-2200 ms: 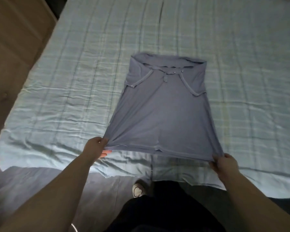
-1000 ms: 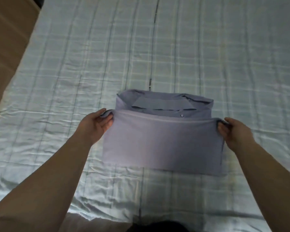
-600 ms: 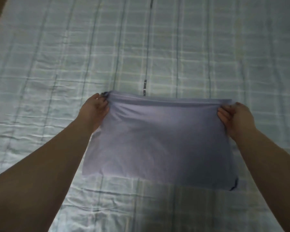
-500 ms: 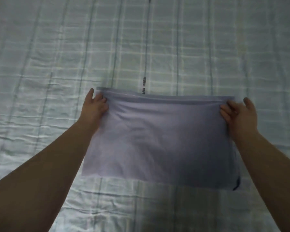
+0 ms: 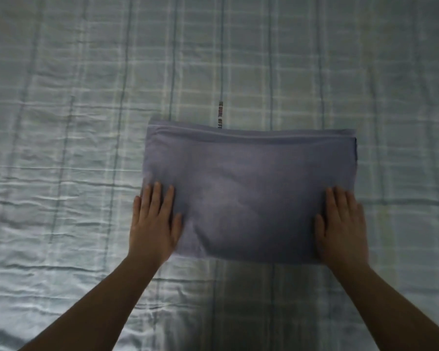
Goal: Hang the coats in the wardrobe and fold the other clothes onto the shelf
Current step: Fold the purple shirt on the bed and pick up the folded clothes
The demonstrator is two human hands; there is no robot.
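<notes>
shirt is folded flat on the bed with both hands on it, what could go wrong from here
1. The left hand and right hand only press flat on the near corners of the shirt; lifting it by those corners could let the fold fall open.
2. The bedsheet is wrinkled and looks slick, so the shirt may slide or crease if pushed.
3. The far hem lies loose and could flip back.

There is just one camera, worn on the person's head. It looks forward and almost straight down at the bed (image 5: pixel 61 148), from close by. The bed cover fills the whole view, and both bare arms reach in from the bottom edge.
</notes>
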